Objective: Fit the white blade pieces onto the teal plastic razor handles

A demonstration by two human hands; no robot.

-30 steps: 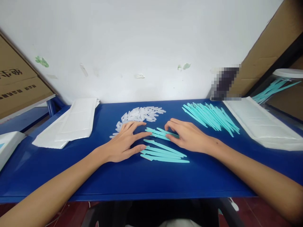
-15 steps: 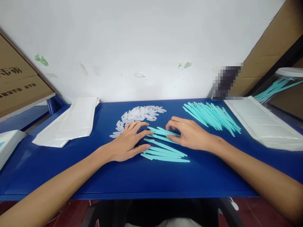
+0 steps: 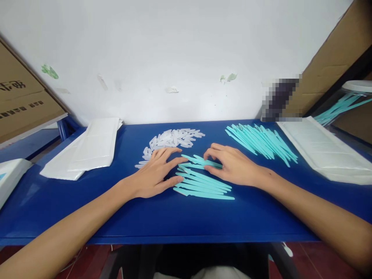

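Several turquoise eyebrow razors (image 3: 203, 186) lie fanned out on the blue table, narrow handle ends to the right. My left hand (image 3: 155, 174) rests at their left ends, fingers spread, its thumb touching the lower razors and its index finger by the upper ones. The fingers and thumb of my right hand (image 3: 229, 162) are curled round the handle ends of the upper razors (image 3: 197, 159), which it partly hides. Just behind my left hand is a heap of small translucent white blade caps (image 3: 173, 138), partly covered by the fingers.
A larger pile of turquoise razors (image 3: 261, 141) lies at the right rear. White padded mailers (image 3: 97, 145) are at the left, and another white mailer (image 3: 325, 151) is at the right. A lidded clear jar (image 3: 357, 91) holds more razors. Cardboard boxes (image 3: 26, 93) flank the blue table (image 3: 162, 221).
A razor near my left index finger has come down toward the lower group, which now lies closer together. My left fingers have shifted slightly; my right hand stays almost still.
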